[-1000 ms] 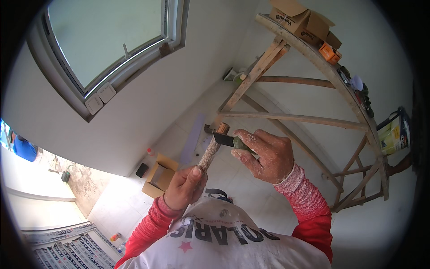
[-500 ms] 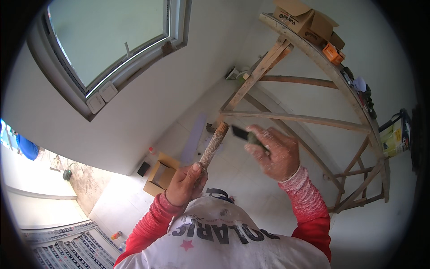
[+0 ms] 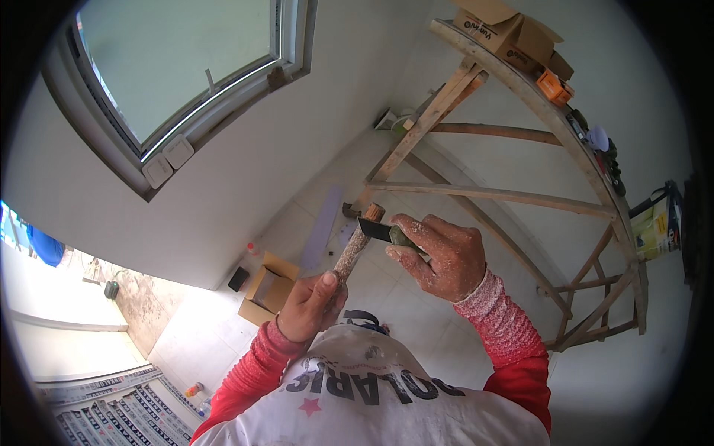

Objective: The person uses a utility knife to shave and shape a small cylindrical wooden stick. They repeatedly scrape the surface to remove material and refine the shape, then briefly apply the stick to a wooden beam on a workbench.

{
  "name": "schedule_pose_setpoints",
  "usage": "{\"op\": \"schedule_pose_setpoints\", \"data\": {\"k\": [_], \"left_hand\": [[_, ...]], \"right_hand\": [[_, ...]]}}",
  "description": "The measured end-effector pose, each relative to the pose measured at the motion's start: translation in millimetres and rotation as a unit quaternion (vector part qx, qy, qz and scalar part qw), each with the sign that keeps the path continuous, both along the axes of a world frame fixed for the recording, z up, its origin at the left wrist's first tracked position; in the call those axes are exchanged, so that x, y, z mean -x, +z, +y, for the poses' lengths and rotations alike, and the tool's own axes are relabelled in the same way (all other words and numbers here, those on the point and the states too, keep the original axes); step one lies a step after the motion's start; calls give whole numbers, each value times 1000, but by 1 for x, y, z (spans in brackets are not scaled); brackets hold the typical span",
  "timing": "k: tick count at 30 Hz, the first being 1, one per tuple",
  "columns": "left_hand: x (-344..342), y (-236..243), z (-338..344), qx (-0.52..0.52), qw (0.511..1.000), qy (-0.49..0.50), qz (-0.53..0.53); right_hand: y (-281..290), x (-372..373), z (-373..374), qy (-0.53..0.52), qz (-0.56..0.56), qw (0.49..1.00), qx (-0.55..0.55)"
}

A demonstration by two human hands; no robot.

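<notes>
My left hand (image 3: 306,306) is closed around the lower part of a rough wooden stick (image 3: 350,253), thumb on top. The stick slants up and to the right, coated in whitish dust, with bare brown wood at its far end. In my right hand (image 3: 451,258) is a knife (image 3: 376,230) with a flat dark blade and a greenish handle, held between thumb and fingers. Its blade lies across the stick just below the bare end and appears to touch it. White dust covers my right fingers and cuff.
A wooden trestle table (image 3: 513,196) stands at the right, bearing an open carton (image 3: 494,37), an orange box (image 3: 555,87) and tools. An open cardboard box (image 3: 262,295) sits on the floor at left. At upper left is a window (image 3: 178,74).
My right hand has moved left and slightly down, bringing the knife from beside the stick onto it. My left hand and the stick have barely shifted.
</notes>
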State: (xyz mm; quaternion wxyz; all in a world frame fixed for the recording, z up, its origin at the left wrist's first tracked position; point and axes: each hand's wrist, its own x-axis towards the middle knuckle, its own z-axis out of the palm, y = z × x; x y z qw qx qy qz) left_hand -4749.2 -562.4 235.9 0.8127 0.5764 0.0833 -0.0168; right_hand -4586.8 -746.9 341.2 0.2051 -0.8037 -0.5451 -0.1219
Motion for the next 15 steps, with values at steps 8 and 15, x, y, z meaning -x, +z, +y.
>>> {"op": "schedule_pose_setpoints", "data": {"k": [8,15], "left_hand": [[-5,2,3,33,999,28,6],[-2,-3,2,62,998,9,-4]], "right_hand": [[-20,-83,-44,-181,-7,963,-198],[4,3,-2,-12,50,998,-29]]}}
